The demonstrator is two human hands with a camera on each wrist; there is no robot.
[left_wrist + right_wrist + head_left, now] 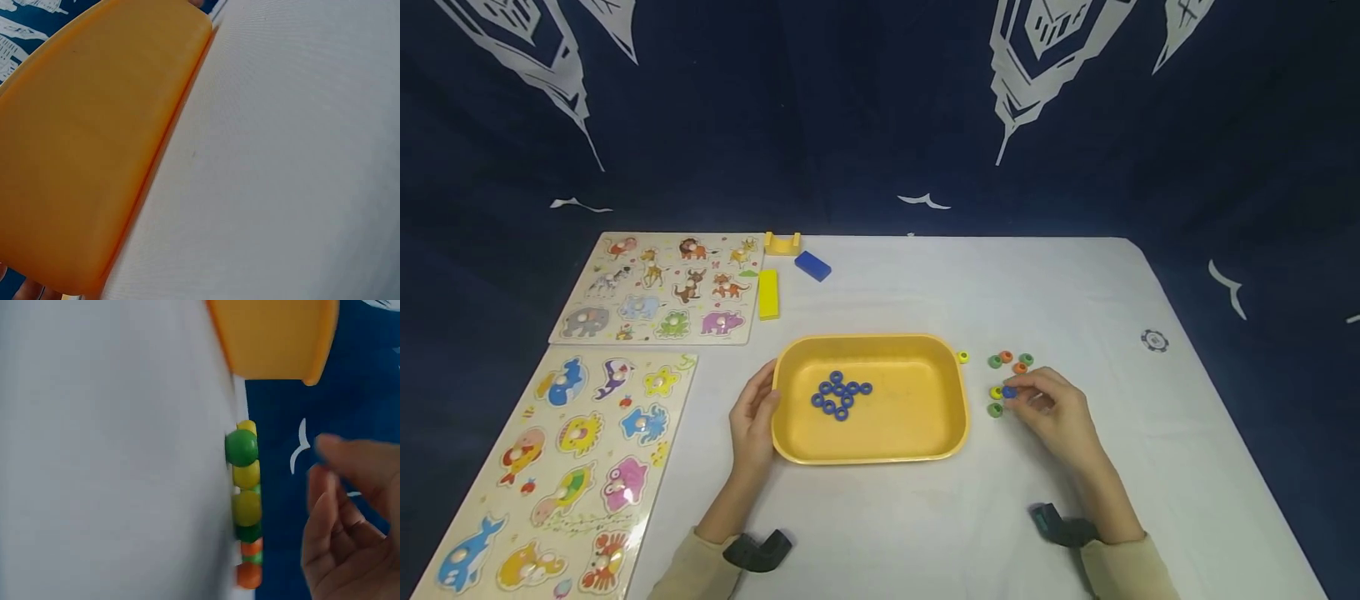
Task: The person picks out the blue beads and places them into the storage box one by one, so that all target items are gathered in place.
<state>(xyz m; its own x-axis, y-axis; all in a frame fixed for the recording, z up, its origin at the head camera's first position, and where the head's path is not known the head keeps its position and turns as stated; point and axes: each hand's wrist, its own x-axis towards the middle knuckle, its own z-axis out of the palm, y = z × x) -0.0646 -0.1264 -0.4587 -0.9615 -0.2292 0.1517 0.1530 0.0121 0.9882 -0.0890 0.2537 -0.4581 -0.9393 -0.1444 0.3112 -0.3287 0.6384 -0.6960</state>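
Note:
In the head view a yellow tray (pixel 917 400) lies on the table with several blue beads (pixel 847 402) gathered in its left half. My left hand (pixel 752 421) grips the tray's left end, thumb at the rim and fingers along the outer side. Right of the tray, my right hand (pixel 1056 408) pinches a blue bead (pixel 1009 392) between thumb and fingertips, beside a yellow bead (pixel 996 392). Around it lie loose green beads (pixel 995 410) and orange beads (pixel 1019 367). The right wrist view shows the fingers bent near a row of beads (pixel 242 449); the blue bead is not distinguishable there.
Two animal puzzle boards (pixel 655 287) (pixel 568 467) lie on the left. A yellow block (pixel 768 295), a blue block (pixel 812 266) and a yellow notched piece (pixel 782 244) sit behind the tray. One yellow bead (pixel 963 357) is by the tray's right edge.

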